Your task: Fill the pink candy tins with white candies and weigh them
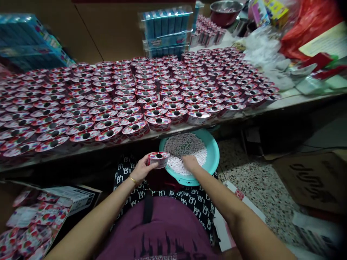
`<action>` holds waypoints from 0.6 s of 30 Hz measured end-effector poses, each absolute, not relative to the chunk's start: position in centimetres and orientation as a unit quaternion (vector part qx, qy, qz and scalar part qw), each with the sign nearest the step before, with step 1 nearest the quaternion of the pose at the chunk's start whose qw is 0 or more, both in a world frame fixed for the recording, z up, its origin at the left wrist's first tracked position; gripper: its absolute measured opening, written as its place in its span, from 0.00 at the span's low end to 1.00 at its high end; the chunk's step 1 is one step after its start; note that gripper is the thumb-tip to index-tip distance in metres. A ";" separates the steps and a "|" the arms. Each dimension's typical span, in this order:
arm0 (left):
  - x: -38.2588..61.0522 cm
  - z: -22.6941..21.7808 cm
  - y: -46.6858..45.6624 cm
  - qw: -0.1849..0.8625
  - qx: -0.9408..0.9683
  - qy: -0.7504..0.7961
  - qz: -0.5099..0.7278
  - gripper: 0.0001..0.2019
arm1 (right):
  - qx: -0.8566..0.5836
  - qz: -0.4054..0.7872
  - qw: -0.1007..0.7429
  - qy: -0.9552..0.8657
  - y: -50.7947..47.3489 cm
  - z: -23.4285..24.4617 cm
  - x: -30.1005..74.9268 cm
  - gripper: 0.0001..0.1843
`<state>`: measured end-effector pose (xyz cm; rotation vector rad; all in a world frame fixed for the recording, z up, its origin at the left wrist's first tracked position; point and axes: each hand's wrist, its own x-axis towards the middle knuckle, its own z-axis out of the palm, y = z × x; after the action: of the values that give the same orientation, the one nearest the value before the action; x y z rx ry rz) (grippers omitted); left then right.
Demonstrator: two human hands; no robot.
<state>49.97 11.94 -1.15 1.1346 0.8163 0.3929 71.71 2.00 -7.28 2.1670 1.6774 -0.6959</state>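
Head view: across from you runs a long counter [287,102], most of its length taken up by close rows of round printed containers [146,93], each showing a dark central hole in its top. Blue packs in clear wrapping [166,29] stand behind the rows. Low on your left, a cardboard box [81,202] sits beside a heap of strawberry-printed packaging [40,216]. By your knees, just below the counter's front edge, is a teal plastic basin [215,155], partly filled with small white pellets [200,159], the far part of them darker in shade.

Your left hand [141,169] has a firm grip on one held container [158,161], thumb along its near side and fingers round the left; it is closed only as far as that body allows. Your right hand [191,163] reaches into the pellets; its fingertips are buried, so you cannot tell how far that grip is spread or whether it has hold of anything.

The held container lies just left of the right hand, by the basin's left rim; whether it touches the rim is unclear. Its broad top faces up, so the hole's axis is roughly upright. The left hand is nearest to it, already in contact; the right is a little apart.
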 end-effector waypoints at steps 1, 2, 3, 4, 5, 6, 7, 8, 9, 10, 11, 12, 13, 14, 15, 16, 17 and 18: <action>50.5 -1.8 12.0 0.761 0.495 0.374 0.190 0.27 | 0.749 -0.250 0.157 0.593 2.1 -7.1 72.1 0.16; 50.9 -2.3 12.0 0.775 0.471 0.372 0.197 0.28 | 0.743 -0.256 0.158 0.598 2.0 -7.0 72.7 0.15; 51.2 -2.7 12.1 0.790 0.449 0.368 0.199 0.28 | 0.740 -0.259 0.159 0.600 1.8 -6.7 73.4 0.15; 51.5 -3.0 12.1 0.801 0.430 0.367 0.200 0.28 | 0.739 -0.260 0.160 0.600 1.5 -6.5 74.2 0.15; 51.7 -3.1 12.0 0.807 0.416 0.368 0.202 0.28 | 0.742 -0.258 0.160 0.597 1.2 -6.3 74.9 0.15; 51.8 -3.2 12.0 0.808 0.409 0.371 0.205 0.28 | 0.747 -0.255 0.160 0.593 0.8 -6.2 75.6 0.15; 51.9 -3.2 12.0 0.807 0.406 0.375 0.210 0.28 | 0.752 -0.251 0.158 0.589 0.4 -6.1 76.0 0.16; 52.0 -3.2 12.0 0.803 0.406 0.380 0.214 0.28 | 0.755 -0.250 0.156 0.586 0.0 -6.1 76.3 0.16; 52.0 -3.2 11.9 0.799 0.408 0.383 0.218 0.28 | 0.756 -0.252 0.152 0.585 -0.2 -6.3 76.3 0.17; 52.1 -3.2 11.9 0.798 0.410 0.384 0.219 0.28 | 0.754 -0.258 0.146 0.585 -0.4 -6.5 76.0 0.17; 52.1 -3.1 11.9 0.798 0.411 0.384 0.217 0.28 | 0.752 -0.266 0.140 0.587 -0.5 -6.7 75.6 0.17; 52.1 -3.1 11.9 0.799 0.411 0.383 0.214 0.29 | 0.748 -0.276 0.133 0.589 -0.5 -7.0 75.1 0.17; 52.1 -3.1 11.8 0.799 0.412 0.382 0.213 0.29 | 0.745 -0.286 0.124 0.590 -0.4 -7.4 74.5 0.17; 52.1 -3.0 11.8 0.799 0.413 0.381 0.212 0.29 | 0.743 -0.296 0.116 0.589 -0.2 -7.7 74.0 0.17; 52.1 -3.0 11.9 0.799 0.415 0.381 0.211 0.30 | 0.742 -0.306 0.107 0.587 -0.1 -8.0 73.7 0.17; 52.1 -3.0 11.9 0.797 0.419 0.381 0.210 0.30 | 0.741 -0.317 0.097 0.584 0.1 -8.3 73.6 0.17; 52.1 -2.9 12.1 0.793 0.424 0.382 0.212 0.29 | 0.740 -0.328 0.085 0.582 0.2 -8.5 73.7 0.16; 52.1 -2.9 12.2 0.786 0.433 0.384 0.218 0.29 | 0.739 -0.338 0.071 0.579 0.2 -8.6 73.9 0.16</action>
<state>52.06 12.23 -2.90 0.9345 0.8285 0.4701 73.93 0.22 -8.63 2.2213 1.7393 -1.0164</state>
